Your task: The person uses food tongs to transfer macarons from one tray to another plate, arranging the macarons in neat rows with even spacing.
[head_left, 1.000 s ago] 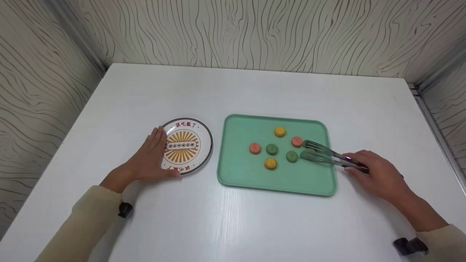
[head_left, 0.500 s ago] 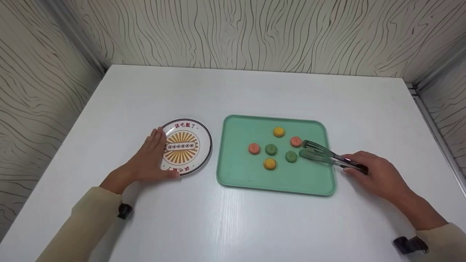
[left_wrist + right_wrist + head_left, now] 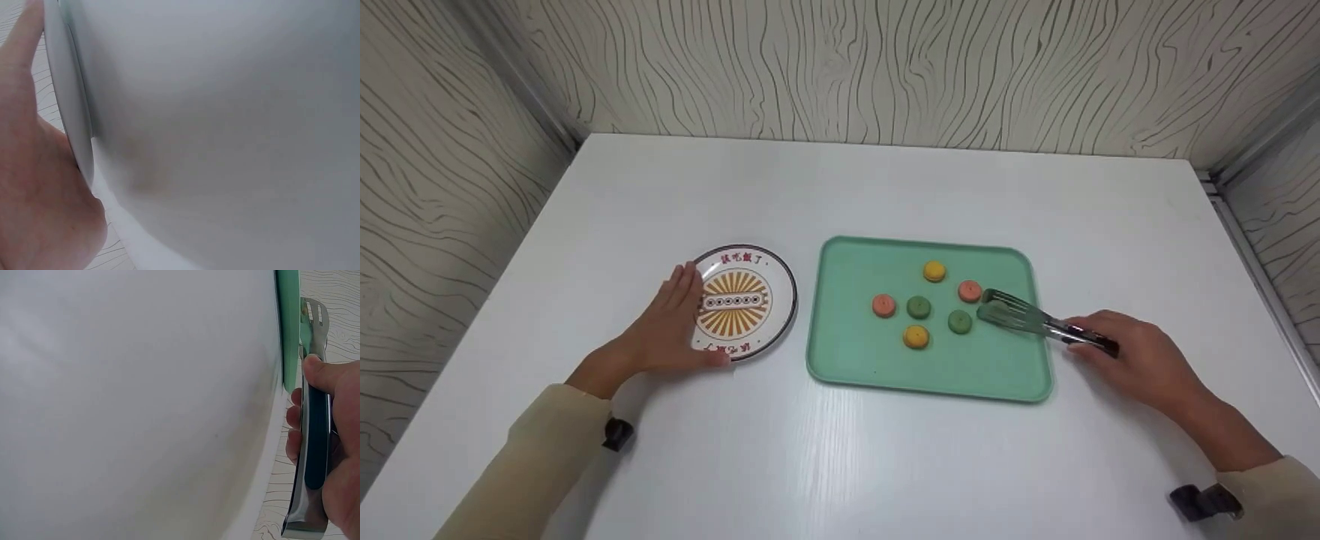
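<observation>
My left hand (image 3: 664, 326) rests at the left rim of a round white plate (image 3: 782, 300) with a dark edge and a yellow sunburst print. Its fingers lie straight along the rim, with the thumb at the near edge. My right hand (image 3: 1140, 367) grips metal tongs (image 3: 315, 433) with dark handle grips. The slotted tong heads reach over the right side of a green tray (image 3: 855, 360), nearly together, with a roundish macaron-like piece partly hidden between them. Close to the tips lie a pink macaron (image 3: 970, 291) and a green macaron (image 3: 959, 322).
Further left on the tray are another green macaron (image 3: 918, 307), another pink macaron (image 3: 883, 305) and two yellow macarons, one farther back (image 3: 934, 271) and one nearer (image 3: 916, 337). The white table (image 3: 810, 465) meets a wood-patterned wall (image 3: 840, 67) at the back.
The tong heads have drawn closer together as my right hand squeezes. My left hand and the plate hold their place.
</observation>
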The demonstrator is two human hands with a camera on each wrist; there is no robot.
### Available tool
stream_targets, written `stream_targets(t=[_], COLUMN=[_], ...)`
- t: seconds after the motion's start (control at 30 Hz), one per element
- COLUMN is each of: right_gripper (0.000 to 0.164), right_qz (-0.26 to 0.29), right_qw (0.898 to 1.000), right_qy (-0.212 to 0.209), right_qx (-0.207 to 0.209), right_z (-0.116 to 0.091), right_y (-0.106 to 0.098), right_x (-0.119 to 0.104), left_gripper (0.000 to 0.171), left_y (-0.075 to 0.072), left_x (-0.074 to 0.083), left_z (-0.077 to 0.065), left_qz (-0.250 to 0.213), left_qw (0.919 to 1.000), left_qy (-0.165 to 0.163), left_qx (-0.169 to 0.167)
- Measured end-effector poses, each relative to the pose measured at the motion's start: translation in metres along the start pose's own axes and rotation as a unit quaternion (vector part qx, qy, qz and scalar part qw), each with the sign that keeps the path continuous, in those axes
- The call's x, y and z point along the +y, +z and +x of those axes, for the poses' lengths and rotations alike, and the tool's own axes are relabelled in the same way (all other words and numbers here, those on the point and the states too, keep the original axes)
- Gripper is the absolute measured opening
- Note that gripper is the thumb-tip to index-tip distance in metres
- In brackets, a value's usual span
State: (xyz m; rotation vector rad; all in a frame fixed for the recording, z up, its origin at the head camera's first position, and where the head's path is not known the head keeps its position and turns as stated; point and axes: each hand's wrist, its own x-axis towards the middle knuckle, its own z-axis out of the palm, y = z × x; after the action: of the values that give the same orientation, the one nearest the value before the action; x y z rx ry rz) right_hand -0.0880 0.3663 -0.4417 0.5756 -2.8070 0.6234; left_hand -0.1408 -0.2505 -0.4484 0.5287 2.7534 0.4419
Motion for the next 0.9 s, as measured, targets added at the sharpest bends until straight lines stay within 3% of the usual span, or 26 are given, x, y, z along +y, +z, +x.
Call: stream_targets(t=[0.53, 0.9], right_gripper=[0.036, 0.037], right_qz=[-0.011, -0.026], right_qw=[1.0, 1.0], right_qy=[0.002, -0.016], right_qx=[-0.008, 0.009], right_z=[0.0002, 0.0001], right_y=[-0.0027, -0.0018], right_x=[-0.001, -0.0003], left_gripper=[0.137, 0.138], left_y=[-0.0004, -0.0011], left_x=[-0.0012, -0.001], left_z=[0.0015, 0.0004], left_qz=[0.012, -0.001], left_qw=[0.9999, 1.0], left_qy=[0.001, 0.009], left_qx=[-0.006, -0.001])
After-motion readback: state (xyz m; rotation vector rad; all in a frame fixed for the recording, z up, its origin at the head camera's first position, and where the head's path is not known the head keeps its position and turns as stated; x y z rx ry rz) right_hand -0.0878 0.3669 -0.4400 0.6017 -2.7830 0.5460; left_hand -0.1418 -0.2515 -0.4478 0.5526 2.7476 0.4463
